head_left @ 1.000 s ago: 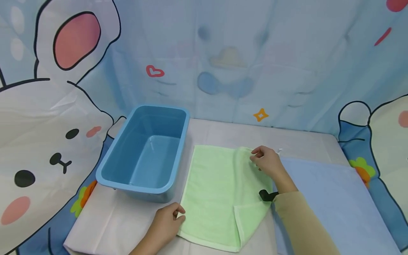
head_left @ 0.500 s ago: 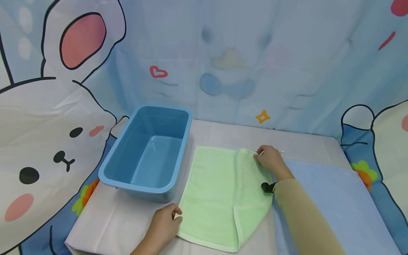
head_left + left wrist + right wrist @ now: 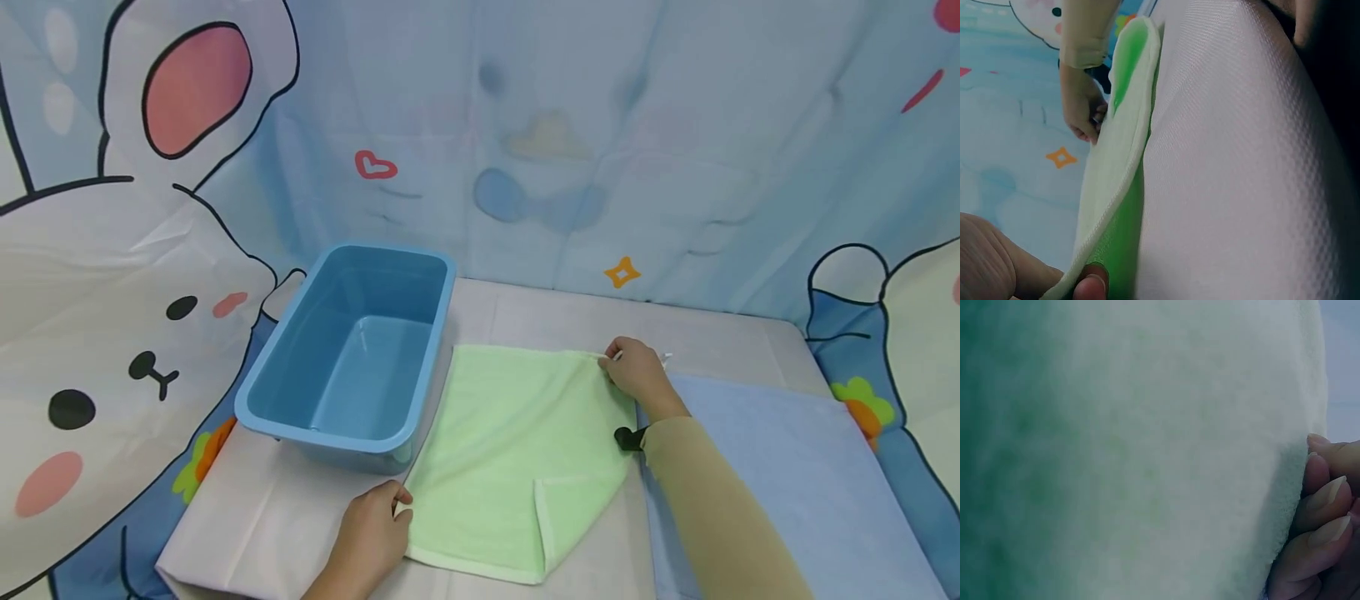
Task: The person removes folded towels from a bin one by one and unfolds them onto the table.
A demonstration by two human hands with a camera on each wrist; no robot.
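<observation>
A light green towel [image 3: 517,442] lies spread on the white-covered table, its near right corner folded over. My left hand [image 3: 369,533] pinches the towel's left edge close to the near corner; in the left wrist view the thumb [image 3: 1091,289] presses against the cloth and the edge lifts off the table. At the far right corner my right hand [image 3: 637,375] pinches the towel between thumb and fingers. The right wrist view shows those fingertips [image 3: 1329,494] at the towel's edge, with pale green cloth filling most of the picture.
A blue plastic basin [image 3: 360,375] stands left of the towel, close to its edge. To the right lies a light blue cloth [image 3: 765,475], partly under the right sleeve [image 3: 712,508]. A printed curtain [image 3: 555,150] hangs behind the table [image 3: 712,333].
My left hand has moved slightly left, drawing the towel's left edge with it. The ridge along the towel's right part has flattened. My right hand has taken hold of the far right corner.
</observation>
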